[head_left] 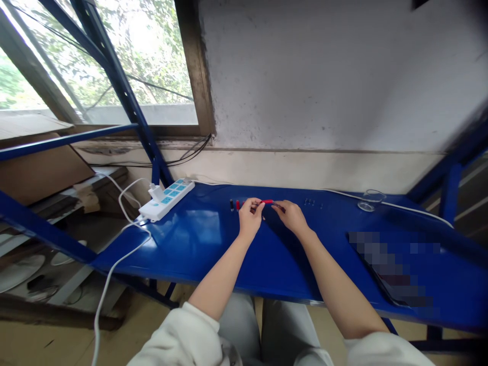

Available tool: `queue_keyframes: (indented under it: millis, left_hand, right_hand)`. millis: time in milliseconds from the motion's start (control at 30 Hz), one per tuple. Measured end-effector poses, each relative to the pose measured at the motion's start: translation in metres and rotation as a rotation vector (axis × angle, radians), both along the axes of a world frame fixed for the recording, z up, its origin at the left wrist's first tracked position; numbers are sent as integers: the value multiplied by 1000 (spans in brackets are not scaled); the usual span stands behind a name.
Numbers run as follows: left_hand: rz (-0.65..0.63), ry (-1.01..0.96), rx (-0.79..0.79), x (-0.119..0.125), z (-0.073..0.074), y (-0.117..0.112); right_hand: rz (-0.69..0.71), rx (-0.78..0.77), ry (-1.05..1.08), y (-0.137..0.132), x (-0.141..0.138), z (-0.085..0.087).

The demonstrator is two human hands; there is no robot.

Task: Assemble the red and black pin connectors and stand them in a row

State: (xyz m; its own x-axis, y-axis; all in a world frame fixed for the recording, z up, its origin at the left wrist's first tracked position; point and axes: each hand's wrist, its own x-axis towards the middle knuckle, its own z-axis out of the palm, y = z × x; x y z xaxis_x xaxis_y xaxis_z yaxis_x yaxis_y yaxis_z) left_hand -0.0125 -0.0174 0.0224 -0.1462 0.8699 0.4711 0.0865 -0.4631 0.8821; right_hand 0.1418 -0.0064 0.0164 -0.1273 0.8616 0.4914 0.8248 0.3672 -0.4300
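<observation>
A small red tube-shaped piece [267, 202] is level above the blue table, between my two hands. My left hand [250, 216] pinches its left end with closed fingers. Closed too, my right hand [292, 216] grips a slim, dark, stick-like thing [277, 204] that points at the red piece's right end; whether the two touch I cannot tell. Left of my left hand stand a small black cylinder [231, 205] and a red cylinder [238, 205], with more red partly hidden behind my fingers. A tiny bit [263, 218] lies on the table below the hands.
On the blue table [213, 254], a white power strip [168, 200] with a plug and cable is at left. Several tiny parts [309, 202] lie right of my hands, then a clear round dish [366, 206] and a blurred dark flat item [389, 264]. Blue frame posts flank the table.
</observation>
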Motion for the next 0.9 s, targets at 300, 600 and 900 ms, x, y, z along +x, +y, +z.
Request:
queue_keyframes:
  millis: [300, 600, 900]
  left_hand:
    - [-98, -76, -74, -1, 2, 1]
    - [-158, 8, -91, 2, -9, 6]
    - [-73, -63, -89, -1, -1, 3]
  right_hand:
    - [-104, 58, -78, -4, 1, 3]
    - [-6, 25, -70, -6, -9, 5]
    - [1, -24, 19, -5, -19, -2]
